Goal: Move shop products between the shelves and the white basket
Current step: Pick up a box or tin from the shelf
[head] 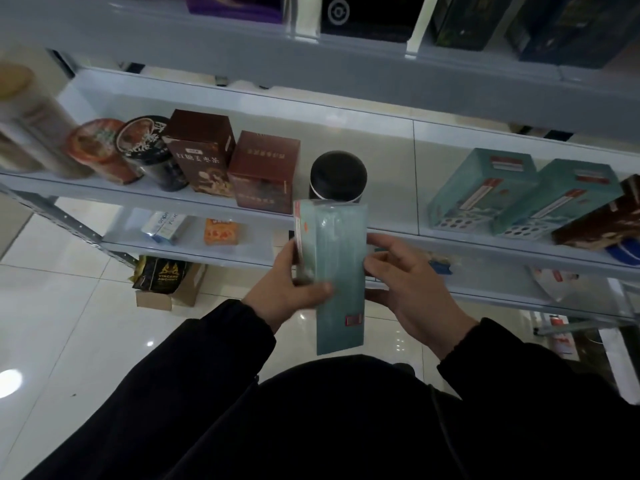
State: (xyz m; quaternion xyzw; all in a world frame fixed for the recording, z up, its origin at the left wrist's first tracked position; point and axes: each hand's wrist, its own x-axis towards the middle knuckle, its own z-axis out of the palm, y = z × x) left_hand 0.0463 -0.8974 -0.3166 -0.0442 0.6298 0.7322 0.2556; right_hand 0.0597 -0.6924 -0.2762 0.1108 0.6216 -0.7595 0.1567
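A tall teal box (337, 271) with a small red label is held upright in front of the middle shelf (381, 140). My left hand (287, 292) grips its left side, thumb across the front. My right hand (412, 289) holds its right edge with the fingers bent against it. Just behind the box's top a black-lidded jar (337, 176) stands on the shelf. Two matching teal boxes (485, 192) (557, 199) stand on the same shelf to the right. The white basket is not in view.
Brown tea boxes (199, 150) (265, 171), noodle cups (149, 147) and a blurred canister (31, 123) fill the shelf's left. Dark boxes (370, 15) sit on the upper shelf. An orange pack (221, 232) lies on the lower shelf; a cardboard box (162, 282) stands on the tiled floor.
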